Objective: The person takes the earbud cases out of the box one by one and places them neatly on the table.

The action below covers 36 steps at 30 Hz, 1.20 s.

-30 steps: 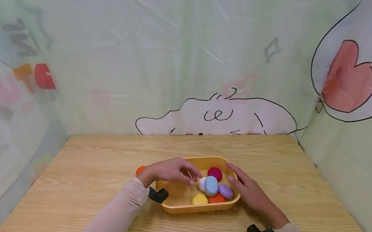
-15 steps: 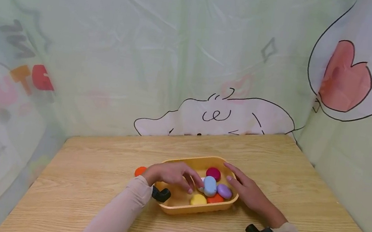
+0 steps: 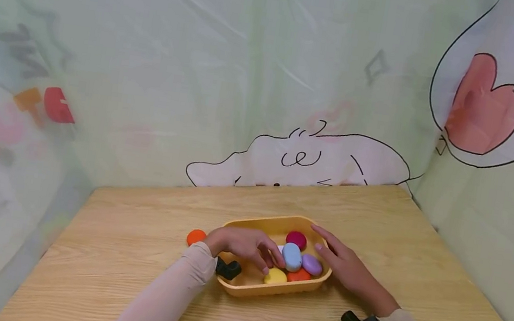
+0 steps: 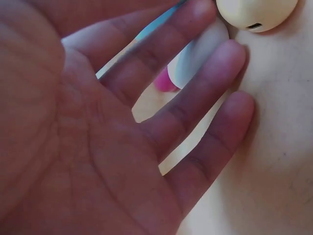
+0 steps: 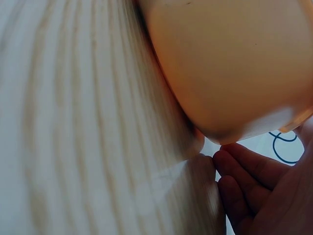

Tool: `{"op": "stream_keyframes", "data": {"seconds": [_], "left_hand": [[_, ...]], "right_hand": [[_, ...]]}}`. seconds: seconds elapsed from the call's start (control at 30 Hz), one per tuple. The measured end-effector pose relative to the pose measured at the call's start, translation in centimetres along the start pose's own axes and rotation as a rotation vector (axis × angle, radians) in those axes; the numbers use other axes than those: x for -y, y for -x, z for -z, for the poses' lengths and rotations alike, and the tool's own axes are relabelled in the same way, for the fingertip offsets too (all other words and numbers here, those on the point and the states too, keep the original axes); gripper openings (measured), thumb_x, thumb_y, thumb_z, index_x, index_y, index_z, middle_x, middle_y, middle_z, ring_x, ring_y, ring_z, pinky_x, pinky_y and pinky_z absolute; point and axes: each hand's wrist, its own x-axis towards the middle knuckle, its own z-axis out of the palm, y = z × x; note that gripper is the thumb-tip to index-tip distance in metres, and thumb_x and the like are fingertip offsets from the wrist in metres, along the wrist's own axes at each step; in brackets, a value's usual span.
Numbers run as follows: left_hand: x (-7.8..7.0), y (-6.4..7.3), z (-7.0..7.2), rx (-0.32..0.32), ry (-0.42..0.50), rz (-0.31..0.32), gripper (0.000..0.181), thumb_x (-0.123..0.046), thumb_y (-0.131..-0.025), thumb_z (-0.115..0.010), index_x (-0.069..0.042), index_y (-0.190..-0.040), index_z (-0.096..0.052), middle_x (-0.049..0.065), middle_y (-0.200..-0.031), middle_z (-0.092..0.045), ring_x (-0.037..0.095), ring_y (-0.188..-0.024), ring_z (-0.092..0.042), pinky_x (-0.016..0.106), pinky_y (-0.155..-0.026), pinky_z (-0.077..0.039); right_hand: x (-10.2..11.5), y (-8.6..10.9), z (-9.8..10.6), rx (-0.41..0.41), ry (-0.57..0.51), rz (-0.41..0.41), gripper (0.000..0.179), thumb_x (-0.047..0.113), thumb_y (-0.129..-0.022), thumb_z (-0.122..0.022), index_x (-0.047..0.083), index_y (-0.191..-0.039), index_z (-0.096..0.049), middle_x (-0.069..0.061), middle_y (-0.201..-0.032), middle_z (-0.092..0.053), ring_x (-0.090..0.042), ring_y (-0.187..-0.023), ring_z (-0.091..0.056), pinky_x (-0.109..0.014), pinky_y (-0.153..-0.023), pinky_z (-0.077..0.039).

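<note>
In the head view my left hand [image 3: 247,246] reaches down into a yellow-orange plastic basket [image 3: 258,291], palm down. Its fingertips are right at a smooth, rounded yellow piece [image 3: 275,277] with a small dark slot [image 4: 254,26]. In the left wrist view the fingers [image 4: 205,83] are spread and fairly straight over the basket floor; the thumb is mostly hidden. At the basket's right end my right hand [image 3: 346,263] grips the rim, thumb inside. The right wrist view shows its fingers [image 5: 244,181] low against the outer wall.
Also inside the basket are blue [image 3: 292,257], purple [image 3: 312,265], dark red [image 3: 297,239] and orange-red [image 3: 299,275] pebble-shaped pieces, plus a partly hidden white one [image 4: 200,54]. Outside it, an orange piece [image 3: 196,237] lies on the wooden table [image 3: 135,253]. A printed curtain [image 3: 173,88] stands behind.
My left hand has shifted right and toward me, from beside the white piece to the yellow one. The right hand stays at the basket's rim.
</note>
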Motion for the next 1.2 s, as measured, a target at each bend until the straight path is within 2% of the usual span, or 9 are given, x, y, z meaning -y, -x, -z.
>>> {"op": "stream_keyframes", "data": {"seconds": [0.2, 0.3, 0.43, 0.53, 0.73, 0.97, 1.07, 1.2], "left_hand": [[-0.1, 0.1, 0.2, 0.063, -0.090, -0.034, 0.038, -0.008, -0.091, -0.074, -0.014, -0.128, -0.070, -0.011, -0.122, -0.066, 0.011, -0.108, -0.063, 0.022, -0.094, -0.048], [-0.3, 0.1, 0.3, 0.091, -0.143, -0.050, 0.041, -0.009, -0.091, -0.074, -0.015, -0.131, -0.068, -0.008, -0.114, -0.067, 0.009, -0.102, -0.061, 0.021, -0.092, -0.048], [-0.7, -0.1, 0.0, 0.102, -0.176, -0.063, 0.042, -0.008, -0.090, -0.075, -0.015, -0.131, -0.068, -0.007, -0.113, -0.065, 0.009, -0.099, -0.060, 0.021, -0.091, -0.048], [-0.9, -0.2, -0.1, 0.112, -0.195, -0.078, 0.042, -0.008, -0.088, -0.077, -0.013, -0.129, -0.069, -0.011, -0.121, -0.062, 0.010, -0.104, -0.059, 0.021, -0.092, -0.048], [-1.0, -0.4, -0.1, 0.137, -0.256, -0.105, 0.042, -0.005, -0.087, -0.077, -0.013, -0.128, -0.070, -0.010, -0.121, -0.058, 0.009, -0.108, -0.051, 0.021, -0.094, -0.047], [-0.9, 0.4, -0.1, 0.067, -0.276, -0.027, 0.040, -0.006, -0.086, -0.079, -0.014, -0.125, -0.072, -0.005, -0.108, -0.064, 0.008, -0.096, -0.055, 0.018, -0.087, -0.047], [-0.9, 0.4, -0.2, 0.072, -0.256, -0.021, 0.040, -0.010, -0.087, -0.079, -0.013, -0.126, -0.071, -0.005, -0.108, -0.063, 0.009, -0.095, -0.057, 0.019, -0.085, -0.048], [-1.1, 0.2, -0.4, 0.084, -0.228, -0.013, 0.041, -0.007, -0.087, -0.079, -0.011, -0.126, -0.070, -0.006, -0.106, -0.061, 0.006, -0.092, -0.056, 0.018, -0.085, -0.048]], "right_hand": [[0.0, -0.2, 0.0, 0.003, -0.003, 0.021, 0.053, 0.036, -0.108, -0.044, 0.021, -0.157, -0.034, -0.015, -0.161, -0.030, -0.044, -0.146, -0.025, -0.066, -0.110, -0.023], [0.0, -0.2, 0.0, 0.003, -0.004, 0.019, 0.053, 0.035, -0.107, -0.045, 0.021, -0.157, -0.034, -0.016, -0.161, -0.030, -0.044, -0.146, -0.025, -0.066, -0.110, -0.023], [-0.1, -0.2, 0.0, 0.002, -0.006, 0.010, 0.053, 0.036, -0.107, -0.045, 0.022, -0.157, -0.034, -0.015, -0.161, -0.030, -0.044, -0.146, -0.025, -0.066, -0.110, -0.023], [-0.1, -0.2, 0.0, 0.006, -0.011, 0.008, 0.053, 0.036, -0.107, -0.045, 0.023, -0.157, -0.034, -0.015, -0.161, -0.029, -0.044, -0.146, -0.024, -0.066, -0.110, -0.022], [0.0, -0.2, 0.0, 0.002, -0.013, 0.011, 0.053, 0.037, -0.107, -0.045, 0.022, -0.157, -0.034, -0.014, -0.161, -0.029, -0.044, -0.146, -0.024, -0.066, -0.110, -0.023], [0.2, -0.2, -0.3, -0.003, 0.001, -0.006, 0.054, 0.038, -0.107, -0.045, 0.022, -0.158, -0.033, -0.014, -0.161, -0.030, -0.044, -0.146, -0.024, -0.066, -0.110, -0.024], [0.2, -0.1, -0.4, -0.003, 0.008, -0.009, 0.055, 0.038, -0.107, -0.045, 0.021, -0.157, -0.033, -0.015, -0.161, -0.029, -0.044, -0.146, -0.025, -0.065, -0.110, -0.024], [0.3, -0.1, -0.2, -0.007, 0.008, -0.004, 0.054, 0.037, -0.107, -0.045, 0.021, -0.157, -0.033, -0.015, -0.161, -0.029, -0.044, -0.146, -0.024, -0.066, -0.110, -0.024]]}}
